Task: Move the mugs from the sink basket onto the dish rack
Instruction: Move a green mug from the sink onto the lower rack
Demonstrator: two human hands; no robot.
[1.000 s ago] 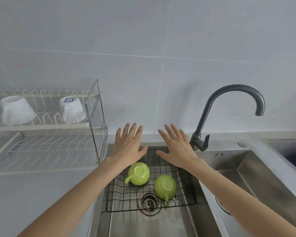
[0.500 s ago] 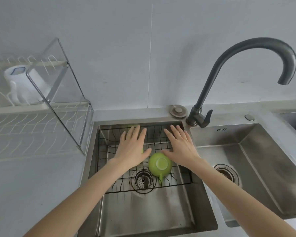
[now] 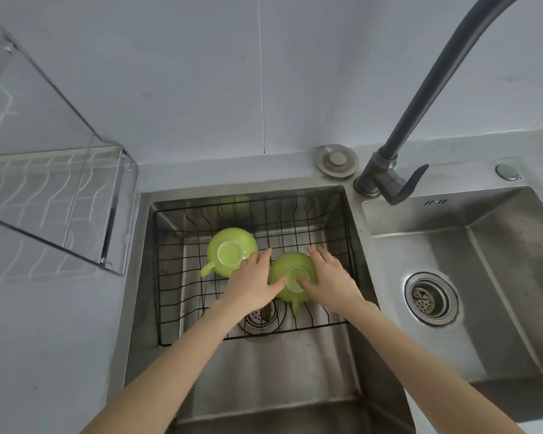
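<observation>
Hands, left hand (image 3: pixel 251 285) and right hand (image 3: pixel 329 281), lie flat and unclenched on near mug (image 3: pixel 290 278) in sink basket (image 3: pixel 173 308); wet glaze could slip.

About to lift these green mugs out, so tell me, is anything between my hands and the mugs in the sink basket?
Nothing visible. Both hands are already at the nearer green mug: the left hand against its left side, the right hand over its upturned base. The other green mug sits uncovered in the wire sink basket.
</observation>
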